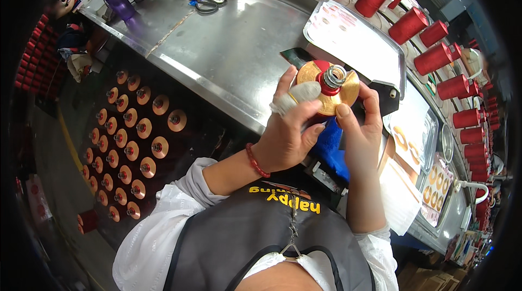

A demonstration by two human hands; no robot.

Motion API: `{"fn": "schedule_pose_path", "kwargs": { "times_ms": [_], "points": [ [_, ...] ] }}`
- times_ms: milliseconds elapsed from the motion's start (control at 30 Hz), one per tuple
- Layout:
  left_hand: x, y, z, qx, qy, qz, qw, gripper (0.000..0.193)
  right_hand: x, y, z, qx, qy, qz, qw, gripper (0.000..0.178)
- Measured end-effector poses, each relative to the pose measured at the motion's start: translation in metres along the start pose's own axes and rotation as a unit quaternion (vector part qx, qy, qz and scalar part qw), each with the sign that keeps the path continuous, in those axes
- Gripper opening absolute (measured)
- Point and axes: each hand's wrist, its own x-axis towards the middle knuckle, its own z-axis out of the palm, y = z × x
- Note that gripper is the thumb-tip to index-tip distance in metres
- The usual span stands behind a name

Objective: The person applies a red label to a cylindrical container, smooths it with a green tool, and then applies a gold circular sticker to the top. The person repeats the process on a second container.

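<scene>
Holding a red-and-gold piece [349,93] just right of the middle of the frame, silvery neck [335,75] toward the camera, between left hand [285,133] and right hand [361,125]. With right fingers clamped on it, thumb pressing near the lower right rim of the gold face. With left fingers bent around the left side, a pale wrapping [304,93] on one of them laid against the gold. Cannot tell whether also touching with the left thumb.

Could crease or lift the gold layer through uneven pressing, most likely near the breaks in the ring where bare red shows. Could also scuff or drag it by catching the rim with the wrapping. On loosening the right thumb too soon, might tip the piece toward the blue material [333,152] just below or against the metal surface [239,35]. With a careless swing of the right forearm, might disturb the white paper [401,201] at the lower right.
</scene>
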Motion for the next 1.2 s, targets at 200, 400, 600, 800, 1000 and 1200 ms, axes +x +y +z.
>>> {"fn": "schedule_pose_path", "kwargs": {
  "times_ms": [200,400,600,800,1000,1200],
  "points": [
    [-0.010,-0.008,0.015,0.100,0.030,0.051,0.993,0.052,0.018,0.005,-0.003,0.105,-0.049,-0.017,0.993,0.034],
    [-0.014,-0.010,0.016,0.090,0.020,0.049,0.995,0.052,0.019,0.012,0.000,0.125,-0.043,-0.019,0.991,0.023],
    [0.009,-0.002,0.005,-0.015,-0.017,0.040,0.999,0.039,0.011,0.010,0.004,0.103,0.006,0.019,0.995,0.031],
    [0.011,-0.012,0.005,-0.069,0.025,0.017,0.997,0.037,0.005,0.006,0.008,0.005,0.014,-0.007,1.000,0.037],
    [-0.006,-0.032,0.020,0.000,0.038,0.088,0.995,0.036,0.021,0.001,-0.001,0.092,-0.044,0.037,0.994,0.032],
    [-0.005,-0.008,0.027,0.026,0.053,0.037,0.998,0.036,0.019,0.008,0.008,0.123,-0.015,0.026,0.992,0.027]
  ]
}}
